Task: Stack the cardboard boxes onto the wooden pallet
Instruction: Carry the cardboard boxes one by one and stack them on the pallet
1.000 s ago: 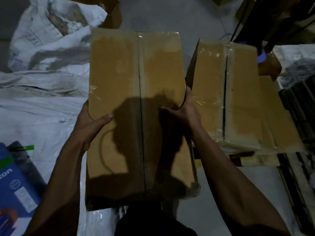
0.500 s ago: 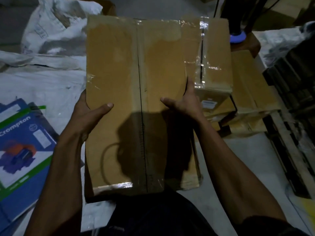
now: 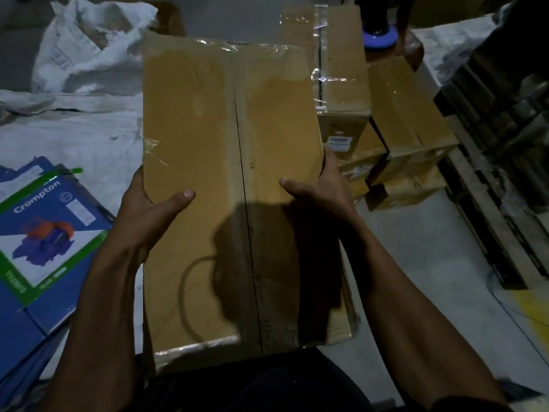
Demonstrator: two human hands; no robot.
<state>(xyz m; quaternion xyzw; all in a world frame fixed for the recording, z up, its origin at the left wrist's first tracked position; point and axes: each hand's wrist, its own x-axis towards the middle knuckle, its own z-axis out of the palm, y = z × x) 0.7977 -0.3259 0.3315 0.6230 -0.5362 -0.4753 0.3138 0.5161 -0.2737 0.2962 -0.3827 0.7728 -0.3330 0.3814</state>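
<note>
A cardboard box is gripped at both sides by the left hand and right hand, thumbs on top. The stacked boxes beyond the right hand have drawn nearer, so placement is judged close.

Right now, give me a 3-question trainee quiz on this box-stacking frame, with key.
1. True or false: both hands grip the long taped brown cardboard box.
2. Which thumb lies on the box's top near its centre seam: left hand or right hand?
3. The blue printed carton with green strap lies to the person's: A) left B) right C) on the stacked brown boxes.

Key: 1 true; 2 right; 3 A.
</note>
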